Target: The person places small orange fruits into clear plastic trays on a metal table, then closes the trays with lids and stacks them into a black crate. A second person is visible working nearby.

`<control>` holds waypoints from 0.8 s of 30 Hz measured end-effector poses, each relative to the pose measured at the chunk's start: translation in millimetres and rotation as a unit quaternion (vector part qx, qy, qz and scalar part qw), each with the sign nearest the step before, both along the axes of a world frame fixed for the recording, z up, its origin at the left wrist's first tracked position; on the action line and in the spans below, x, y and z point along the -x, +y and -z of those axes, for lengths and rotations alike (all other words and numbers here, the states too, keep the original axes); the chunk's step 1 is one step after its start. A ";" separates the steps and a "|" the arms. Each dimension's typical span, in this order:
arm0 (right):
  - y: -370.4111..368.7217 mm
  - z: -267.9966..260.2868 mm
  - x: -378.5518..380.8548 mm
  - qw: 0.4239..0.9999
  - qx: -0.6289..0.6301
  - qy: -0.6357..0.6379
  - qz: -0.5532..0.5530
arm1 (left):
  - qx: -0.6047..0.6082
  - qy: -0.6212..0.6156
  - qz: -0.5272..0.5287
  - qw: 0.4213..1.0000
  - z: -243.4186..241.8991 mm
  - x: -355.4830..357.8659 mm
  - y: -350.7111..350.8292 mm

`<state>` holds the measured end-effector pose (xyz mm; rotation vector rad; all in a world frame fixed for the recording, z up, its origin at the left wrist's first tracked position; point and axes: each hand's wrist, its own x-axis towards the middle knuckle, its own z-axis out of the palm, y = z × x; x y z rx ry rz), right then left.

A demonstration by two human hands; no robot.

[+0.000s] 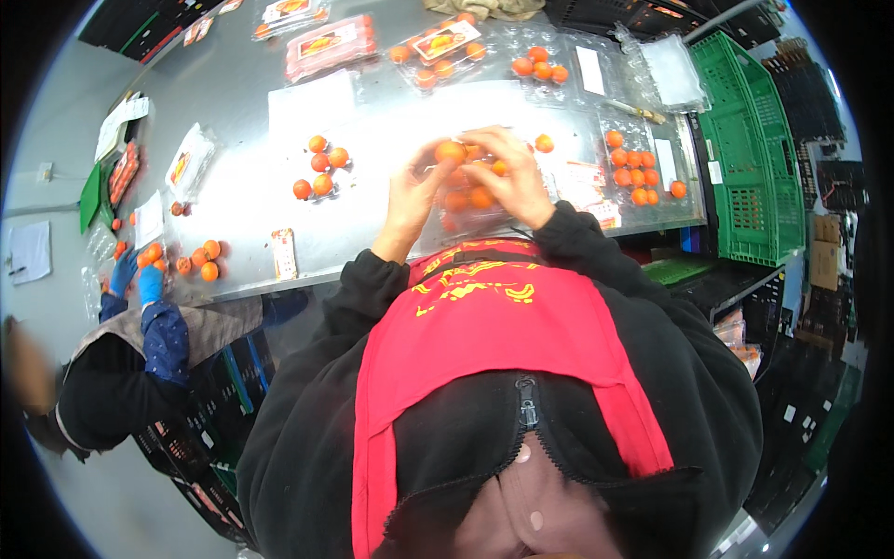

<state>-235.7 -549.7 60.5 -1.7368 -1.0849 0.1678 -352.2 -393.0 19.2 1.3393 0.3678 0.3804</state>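
Note:
Both bare hands are over the table's near edge, close together. A round orange-red fruit point(450, 151), perhaps a tomato, is held between the thumb and fingers of my left hand point(411, 192). My right hand point(515, 178) curves around more orange fruit point(499, 168) beside it; whether its fingertips grip one is unclear. Below the fingers lies a clear plastic punnet point(471, 218) holding several similar fruits point(480, 197), partly hidden and blurred. A single orange fruit point(544, 143) rests just beyond my right hand.
Loose fruit point(320, 163) lies left on the metal table point(244, 230). Fruit-filled clear trays point(634, 161) stand right, near a green crate point(740, 154). Labelled packs point(330, 45) line the far side. At far left, a co-worker's blue-gloved hands point(150, 283) handle fruit.

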 end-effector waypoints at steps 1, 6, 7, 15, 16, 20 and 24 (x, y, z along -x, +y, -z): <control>-3.2 2.4 -0.4 1.000 -0.005 0.024 0.016 | -0.048 -0.037 -0.013 0.998 10.4 3.7 4.7; -31.8 23.6 -19.3 0.993 0.013 0.043 0.111 | -0.308 0.092 -0.216 0.922 64.5 41.7 73.7; -36.5 29.0 -22.9 0.990 0.021 0.066 0.125 | -0.351 0.121 -0.220 0.902 71.9 51.0 84.0; -43.6 50.3 -31.2 0.986 0.032 0.100 0.129 | -0.552 0.141 -0.169 0.804 85.5 45.4 88.1; -44.7 49.8 -32.0 0.986 0.032 0.096 0.131 | -0.554 0.149 -0.169 0.802 82.5 43.6 86.4; -45.5 46.3 -45.7 0.979 0.066 0.131 0.142 | -0.540 0.110 -0.171 0.817 72.3 9.1 92.9; -31.9 46.8 -68.1 0.968 0.046 0.192 0.153 | -0.276 0.077 -0.118 0.951 76.3 -73.6 105.1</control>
